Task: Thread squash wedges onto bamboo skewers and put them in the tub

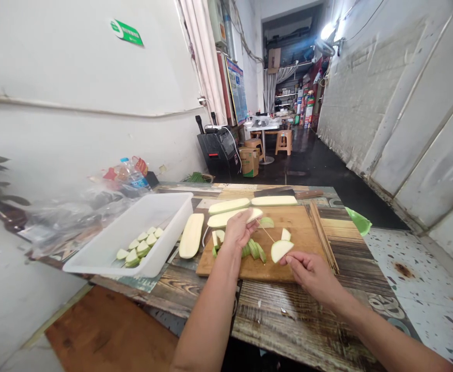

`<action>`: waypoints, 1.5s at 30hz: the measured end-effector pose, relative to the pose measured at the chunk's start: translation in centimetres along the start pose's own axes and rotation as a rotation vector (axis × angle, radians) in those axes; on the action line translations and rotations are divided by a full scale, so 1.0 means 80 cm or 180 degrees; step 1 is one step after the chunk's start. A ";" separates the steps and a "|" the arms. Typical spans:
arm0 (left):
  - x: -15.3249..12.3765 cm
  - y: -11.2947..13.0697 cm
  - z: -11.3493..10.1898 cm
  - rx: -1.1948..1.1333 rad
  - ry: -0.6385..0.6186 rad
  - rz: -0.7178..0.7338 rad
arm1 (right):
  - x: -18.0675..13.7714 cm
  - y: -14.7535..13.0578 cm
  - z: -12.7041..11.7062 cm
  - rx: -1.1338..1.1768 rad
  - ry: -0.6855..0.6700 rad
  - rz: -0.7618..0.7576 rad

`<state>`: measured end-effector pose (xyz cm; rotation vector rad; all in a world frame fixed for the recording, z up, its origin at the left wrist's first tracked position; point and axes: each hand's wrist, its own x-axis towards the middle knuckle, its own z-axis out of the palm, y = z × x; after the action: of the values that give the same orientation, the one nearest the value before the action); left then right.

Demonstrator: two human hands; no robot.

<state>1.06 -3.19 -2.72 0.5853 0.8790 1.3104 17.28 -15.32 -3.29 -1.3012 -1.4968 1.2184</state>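
white walls (75, 103) flank a dark wet floor (319, 165), with wooden stools (283, 141) under a bright lamp (327, 31).

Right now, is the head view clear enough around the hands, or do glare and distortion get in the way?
Head view: left hand on its slice and right hand with the skewer are sharp, evenly lit on the cutting board; the lamp flares white; the wall bows from wide-angle distortion; plastic bags at left smear.

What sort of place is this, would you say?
Probably a small eatery's prep corner: gourd slices on a cutting board, a skewer in the right hand, a bundle of bamboo skewers beside the board, and stools at a table down the corridor.
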 end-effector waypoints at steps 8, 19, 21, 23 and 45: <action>-0.008 -0.007 0.011 -0.0233 0.0089 -0.0019 | 0.002 0.003 0.006 0.0681 0.0047 0.0344; -0.006 -0.016 0.012 -0.0473 0.0023 -0.0071 | 0.006 0.007 0.009 0.0327 0.0276 -0.0117; -0.010 -0.022 0.016 -0.0427 -0.0110 -0.0098 | 0.008 0.011 0.007 -0.0499 0.0531 -0.0563; -0.015 -0.028 0.022 -0.0376 -0.0202 -0.0104 | 0.011 0.015 0.003 -0.1061 0.0685 -0.0763; -0.028 -0.016 0.033 0.1347 0.0037 0.1213 | 0.034 0.033 -0.027 -0.0592 0.1052 -0.0647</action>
<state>3.87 -5.35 -1.77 1.1200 1.1008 1.4743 19.50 -12.27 -5.44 -1.3571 -1.4806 0.7086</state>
